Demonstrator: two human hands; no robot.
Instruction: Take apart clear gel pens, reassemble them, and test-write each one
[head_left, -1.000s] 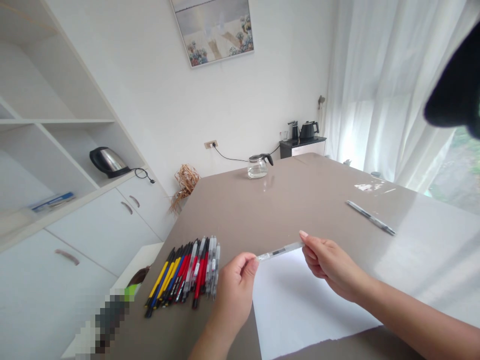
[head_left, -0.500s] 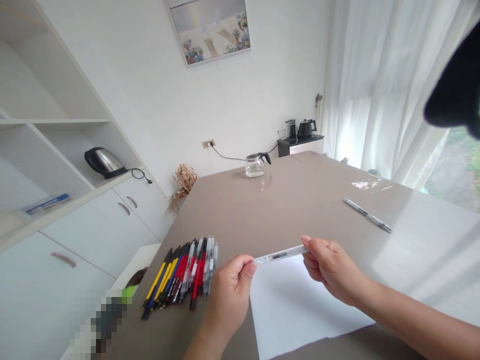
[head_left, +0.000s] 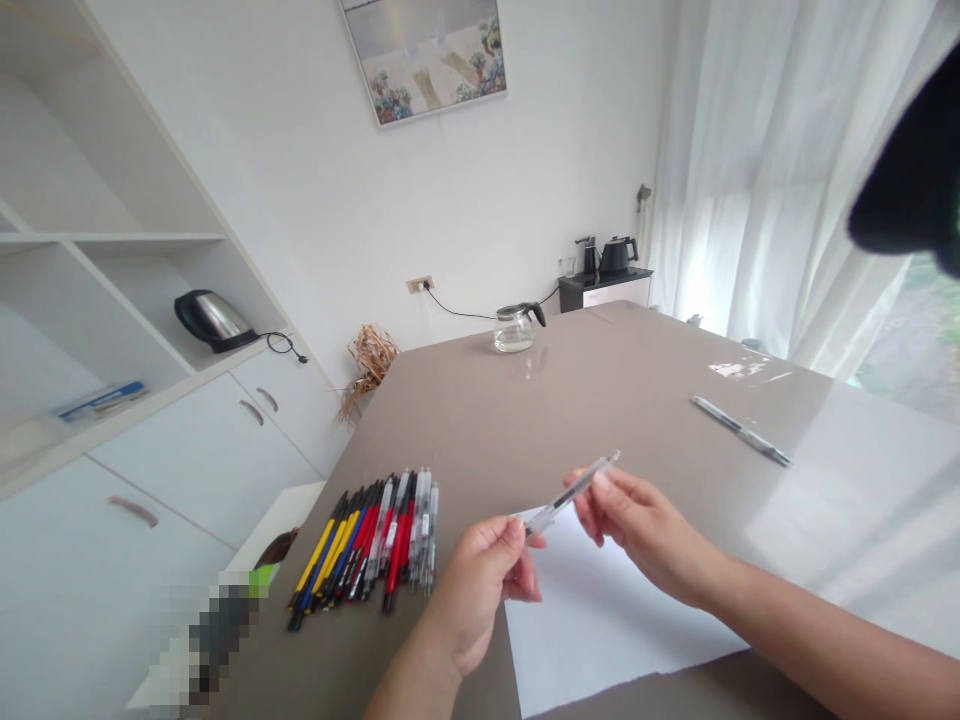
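Observation:
A clear-barrelled pen (head_left: 564, 496) is held slantwise above the paper, its upper end pointing to the far right. My left hand (head_left: 487, 570) is closed on its lower end, between thumb and fingers. Near the upper end, my right hand (head_left: 637, 530) pinches the same pen. Beneath both hands lies a white sheet of paper (head_left: 592, 630) with an uneven front edge. Left of my left hand, several pens (head_left: 364, 545) in yellow, blue, red, black and clear lie side by side. Another clear pen (head_left: 741, 431) rests by itself at the right.
The brown table (head_left: 585, 400) carries a glass pot (head_left: 514, 330) with a black handle at its far side. A steel kettle (head_left: 216, 320) sits on the left shelf. Beyond the table, a small black-topped cabinet (head_left: 606, 288) holds a black kettle (head_left: 616, 255). White curtains hang at right.
The pen has turned from nearly level to a steeper slant, with its right end higher. My right hand has shifted left along it, and my left hand's fingers have loosened somewhat.

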